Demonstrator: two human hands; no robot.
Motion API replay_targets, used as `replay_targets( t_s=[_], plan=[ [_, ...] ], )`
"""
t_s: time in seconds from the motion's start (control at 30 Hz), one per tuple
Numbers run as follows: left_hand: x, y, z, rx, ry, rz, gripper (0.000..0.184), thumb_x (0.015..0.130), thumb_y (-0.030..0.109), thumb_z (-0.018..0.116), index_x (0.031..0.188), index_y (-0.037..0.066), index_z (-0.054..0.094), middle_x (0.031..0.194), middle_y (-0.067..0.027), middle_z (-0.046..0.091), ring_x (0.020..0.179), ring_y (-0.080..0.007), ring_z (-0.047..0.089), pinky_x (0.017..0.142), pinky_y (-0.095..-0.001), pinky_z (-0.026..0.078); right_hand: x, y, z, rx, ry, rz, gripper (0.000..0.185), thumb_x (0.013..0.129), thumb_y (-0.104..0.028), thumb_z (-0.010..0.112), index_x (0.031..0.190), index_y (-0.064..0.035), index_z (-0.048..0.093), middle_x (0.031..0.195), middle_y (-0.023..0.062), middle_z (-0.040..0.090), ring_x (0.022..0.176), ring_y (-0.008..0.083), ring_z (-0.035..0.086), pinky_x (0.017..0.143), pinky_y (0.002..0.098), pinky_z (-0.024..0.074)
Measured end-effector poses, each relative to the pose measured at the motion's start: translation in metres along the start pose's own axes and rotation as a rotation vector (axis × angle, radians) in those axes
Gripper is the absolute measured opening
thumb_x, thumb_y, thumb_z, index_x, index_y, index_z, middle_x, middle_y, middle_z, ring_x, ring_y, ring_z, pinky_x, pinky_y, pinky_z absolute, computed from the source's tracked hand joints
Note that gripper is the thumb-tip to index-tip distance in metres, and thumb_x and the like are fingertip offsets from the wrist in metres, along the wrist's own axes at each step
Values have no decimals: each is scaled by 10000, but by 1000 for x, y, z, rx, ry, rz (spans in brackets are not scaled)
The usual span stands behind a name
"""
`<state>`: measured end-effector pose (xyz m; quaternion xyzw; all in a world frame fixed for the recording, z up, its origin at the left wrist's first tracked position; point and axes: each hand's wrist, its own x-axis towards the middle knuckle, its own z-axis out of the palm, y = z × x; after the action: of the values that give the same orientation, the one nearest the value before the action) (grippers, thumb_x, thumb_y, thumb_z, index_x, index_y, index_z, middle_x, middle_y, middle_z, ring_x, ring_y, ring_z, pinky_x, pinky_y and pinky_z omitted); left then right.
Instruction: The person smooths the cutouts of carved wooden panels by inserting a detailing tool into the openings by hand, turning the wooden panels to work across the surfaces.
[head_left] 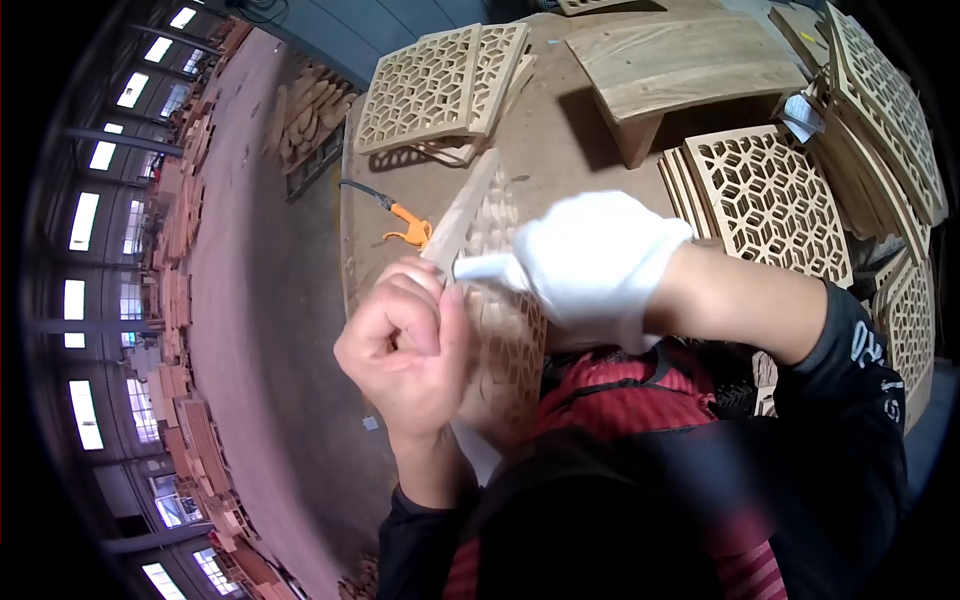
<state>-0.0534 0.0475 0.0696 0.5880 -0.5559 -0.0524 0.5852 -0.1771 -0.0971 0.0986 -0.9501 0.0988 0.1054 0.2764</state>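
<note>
I inspect the lattice panel (508,340) through the head view and take it as landmark. It stands tilted on the counter (555,165), directly in front of the person, its pale solid edge running away from the body.

Left hand (405,335): bare, at the left side of the panel, fingers curled closed, thumb extended by the edge. Right hand (595,255): in a white glove, over the panel's right side, reaching across to that edge. It is motion-blurred; I cannot tell whether it is pinching anything.

Left of the panel, just beside its edge, lies an orange air gun (410,228) with a dark hose. Beyond the panel's far end is a stack of lattice pieces (430,90). Beyond and to the right of it stands a low wooden stand (690,65); nearer, also right, I record a second lattice stack (770,200).
</note>
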Motion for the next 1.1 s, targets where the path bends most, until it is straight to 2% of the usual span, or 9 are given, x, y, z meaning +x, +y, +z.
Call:
replay_targets(
  t_s=[0.17,0.27,0.33,0.4,0.5,0.6,0.8,0.97,1.1],
  plan=[
    [2,-1,7,-73,-40,30,385,758,-168,649,628,117,425,608,14,473,589,-119,456,762,-332,459,15,0,14,16,38,-82,172,734,-61,690,900,-35,727,845,192,698,780,335,699,678,411,566],
    [5,-8,-9,-23,0,10,389,769,-166,634,636,120,407,602,18,457,604,-114,464,814,-354,453,-9,1,-7,-54,-92,77,166,741,-55,684,901,-42,727,846,183,701,776,317,700,680,405,567],
    [9,-24,-30,-47,80,-43,386,782,-157,624,655,123,390,612,25,453,620,-111,451,858,-356,435,-19,6,-15,-182,-181,270,205,855,-190,601,914,-30,715,792,160,689,722,289,690,653,393,558],
    [7,-33,-43,-89,72,-46,379,787,-153,617,675,125,386,621,26,450,631,-111,443,884,-356,422,-16,31,6,-158,136,208,259,906,-254,547,927,-41,692,790,147,685,718,293,687,657,389,550],
    [9,-31,-41,-118,55,-39,368,790,-152,610,698,127,389,631,28,445,643,-111,438,894,-353,415,-12,29,18,-108,332,135,213,901,-229,560,915,-41,660,809,140,687,734,301,692,680,386,549],
    [12,-31,-37,-130,65,-55,353,795,-146,607,711,126,399,636,29,442,651,-108,441,894,-352,416,-6,25,26,-118,349,32,138,805,-137,645,899,-35,635,803,138,679,737,317,684,702,396,547],
    [16,-26,-23,-121,46,-55,348,769,-165,612,699,105,403,669,9,477,659,-110,460,858,-331,445,26,19,48,-140,752,-305,178,713,-106,669,856,-14,617,740,146,650,692,315,674,642,403,550],
    [23,-15,-6,-87,12,-64,354,750,-181,598,670,92,388,662,1,467,654,-109,445,813,-298,446,57,16,52,-383,772,-166,112,805,-138,578,783,-37,621,702,135,640,625,262,668,568,384,541],
    [18,-21,-16,-76,49,-47,358,750,-188,577,661,98,380,641,9,443,631,-109,433,809,-310,447,41,33,52,-320,874,-258,138,849,-160,572,809,-51,647,706,129,648,612,275,665,582,397,541]
  ],
)
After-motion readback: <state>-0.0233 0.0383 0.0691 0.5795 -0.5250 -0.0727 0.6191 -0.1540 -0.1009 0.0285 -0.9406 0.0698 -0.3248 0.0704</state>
